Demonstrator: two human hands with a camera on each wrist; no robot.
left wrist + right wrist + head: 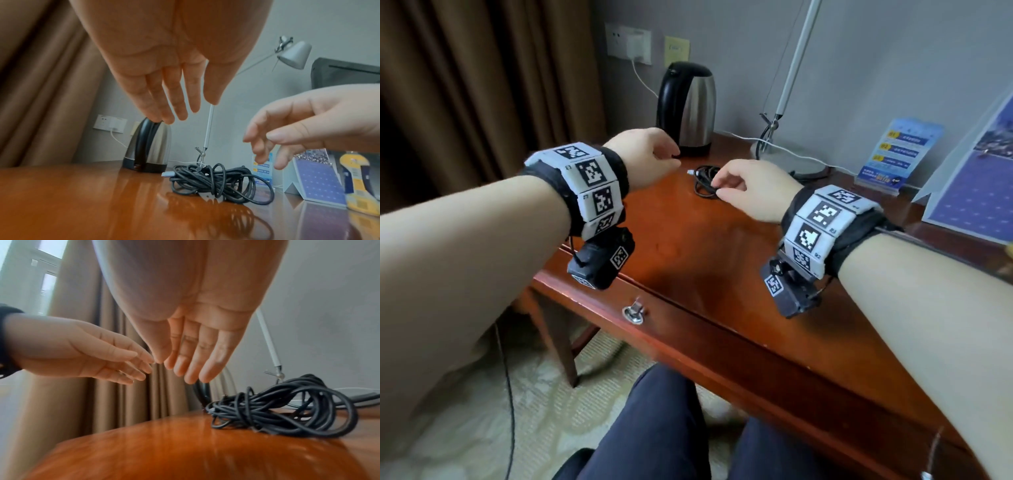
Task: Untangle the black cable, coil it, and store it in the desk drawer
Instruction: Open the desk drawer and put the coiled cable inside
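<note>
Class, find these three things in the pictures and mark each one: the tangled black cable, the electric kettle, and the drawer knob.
black cable (222,181), left wrist view, on the middle of the tangled bundle.
electric kettle (697,106), head view, on its steel body.
drawer knob (634,312), head view, on the metal knob at the drawer front.

The black cable (705,181) lies in a tangled bundle on the wooden counter (688,246), in front of a steel kettle (688,106). The right hand (753,192) is just beside the bundle, with its fingertips very near the cable; contact cannot be told. The left hand (647,157) is above the counter to the left of the cable, with fingers loosely bent and holding nothing. The drawer (688,342) in the front of the counter is closed, and its metal knob (634,312) is visible. A lamp base (791,159) and a blue card (897,152) stand further right.
</note>
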